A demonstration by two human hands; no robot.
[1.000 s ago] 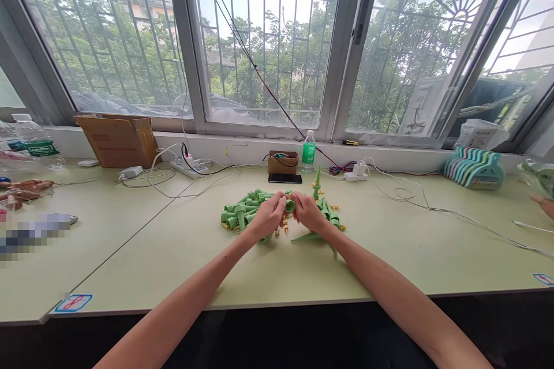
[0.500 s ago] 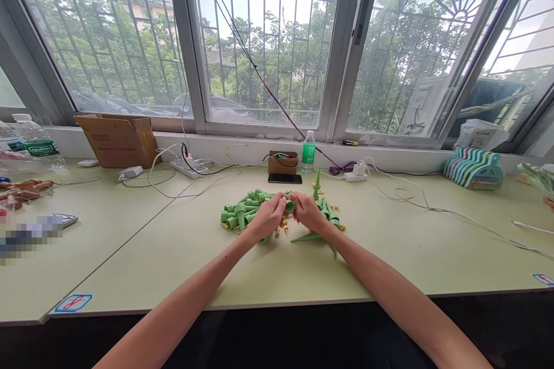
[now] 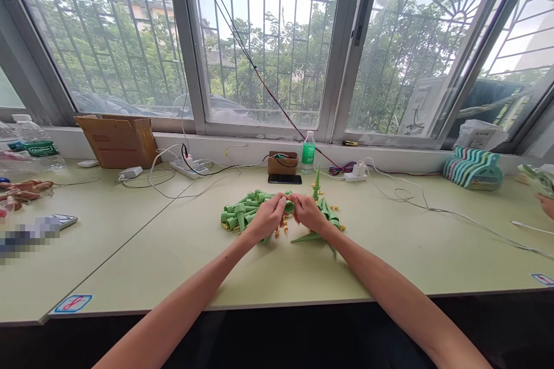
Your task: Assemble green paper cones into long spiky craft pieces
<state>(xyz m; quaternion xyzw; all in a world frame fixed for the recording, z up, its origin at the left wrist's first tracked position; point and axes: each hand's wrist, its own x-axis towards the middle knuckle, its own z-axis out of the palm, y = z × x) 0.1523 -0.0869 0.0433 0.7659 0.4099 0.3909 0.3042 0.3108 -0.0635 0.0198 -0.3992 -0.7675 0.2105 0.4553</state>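
Between my two hands is a green hollow plastic cone (image 3: 289,206), its ringed open end facing me. My left hand (image 3: 272,214) is closed on its left side, and my right hand (image 3: 306,210) pinches it from the right. The fingertips almost meet, so part of the piece is hidden. Left of my hands lies a heap of similar green cones (image 3: 240,212). Small yellow plastic pieces (image 3: 285,227) lie on the table below my fingers. To the right, beside my right hand, are green pointed pieces (image 3: 328,214) with yellow bits, one of them standing upright.
Behind the pile are a black phone (image 3: 284,179), a small cardboard box (image 3: 277,162) and a green-labelled bottle (image 3: 309,153). Cables and a power strip (image 3: 190,168) run along the back. Teal hangers (image 3: 473,169) stand at right. Another person's hand (image 3: 546,205) shows at the right edge.
My hands and the green cone look the same as before. At the far right edge, the other person's hand has come further into view and shifted slightly.
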